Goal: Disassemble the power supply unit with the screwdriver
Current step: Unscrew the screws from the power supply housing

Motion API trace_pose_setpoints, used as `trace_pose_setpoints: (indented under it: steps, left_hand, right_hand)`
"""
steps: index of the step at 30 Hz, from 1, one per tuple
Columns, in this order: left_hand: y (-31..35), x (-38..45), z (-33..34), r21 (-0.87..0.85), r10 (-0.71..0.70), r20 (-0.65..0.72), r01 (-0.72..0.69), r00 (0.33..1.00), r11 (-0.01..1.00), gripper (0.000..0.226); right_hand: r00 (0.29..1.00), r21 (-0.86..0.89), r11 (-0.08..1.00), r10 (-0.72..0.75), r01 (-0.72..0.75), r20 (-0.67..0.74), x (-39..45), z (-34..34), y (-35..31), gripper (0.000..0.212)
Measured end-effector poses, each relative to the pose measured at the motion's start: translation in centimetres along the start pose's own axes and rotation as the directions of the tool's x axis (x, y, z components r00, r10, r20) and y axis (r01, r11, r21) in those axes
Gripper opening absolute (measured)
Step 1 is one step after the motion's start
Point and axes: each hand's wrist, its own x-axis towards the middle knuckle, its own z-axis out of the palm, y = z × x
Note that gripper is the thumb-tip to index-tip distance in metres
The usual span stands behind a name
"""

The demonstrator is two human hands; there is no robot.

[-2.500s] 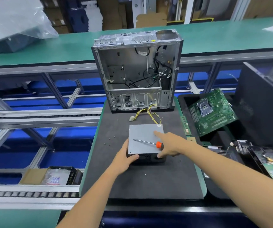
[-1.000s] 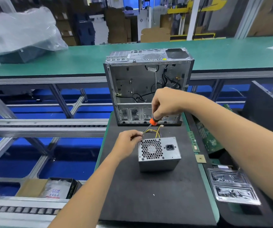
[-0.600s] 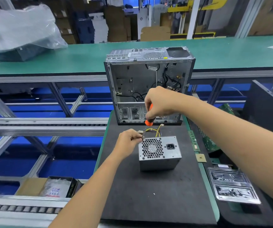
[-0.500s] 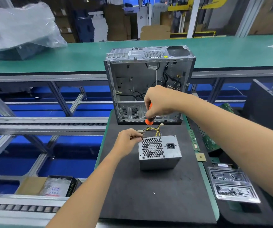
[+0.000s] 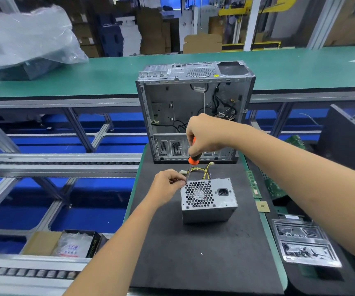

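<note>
The grey power supply unit (image 5: pixel 208 199) stands on the black mat (image 5: pixel 193 253), its fan grille and power socket facing up toward me, yellow wires trailing behind it. My right hand (image 5: pixel 206 135) grips the orange-and-black handle of the screwdriver (image 5: pixel 191 161), which stands nearly upright with its tip at the unit's top left corner. My left hand (image 5: pixel 168 184) pinches the screwdriver shaft near its tip, right beside that corner.
An open, emptied computer case (image 5: pixel 193 112) stands upright at the mat's far edge. To the right lie circuit boards (image 5: pixel 272 184), a small chip (image 5: pixel 262 206) and a clear plastic tray (image 5: pixel 304 244). A dark side panel (image 5: pixel 347 142) leans far right. Conveyor rails run on the left.
The unit was turned from lying flat to standing with its fan face up. My right hand lifted the screwdriver off it and set it upright at the corner; my left hand moved to its tip.
</note>
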Motion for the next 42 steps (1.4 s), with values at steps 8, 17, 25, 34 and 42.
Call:
trace_pose_setpoints:
  steps: [8, 17, 25, 34, 42]
  left_hand:
    - [-0.1, 0.0, 0.1, 0.007, 0.010, -0.010, -0.010, 1.000, 1.000, 0.010]
    - [0.0, 0.4, -0.1, 0.014, -0.037, 0.003, 0.036, 0.999, 0.999, 0.011]
    - [-0.1, 0.8, -0.1, -0.005, -0.072, 0.007, 0.072, 0.997, 0.997, 0.012]
    - [-0.2, 0.9, -0.1, 0.006, -0.033, 0.032, 0.033, 0.999, 0.999, 0.016]
    - [-0.2, 0.7, 0.2, 0.074, 0.060, 0.030, -0.062, 0.998, 0.995, 0.022]
  right_hand:
    - [0.983, -0.090, 0.985, -0.134, 0.146, 0.122, 0.2, -0.5, -0.8, 0.017]
    - [0.990, -0.101, 0.994, -0.027, 0.041, 0.142, 1.6, -0.7, -2.0, 0.026]
    - [0.962, -0.312, 0.940, -0.051, 0.138, 0.269, 2.4, -0.9, -1.3, 0.036]
    - [0.930, -0.431, 0.833, -0.247, 0.347, 0.271, 2.8, -1.4, -1.6, 0.040]
    - [0.982, 0.018, 0.985, -0.172, 0.172, 0.076, 3.0, -0.7, -2.0, 0.033]
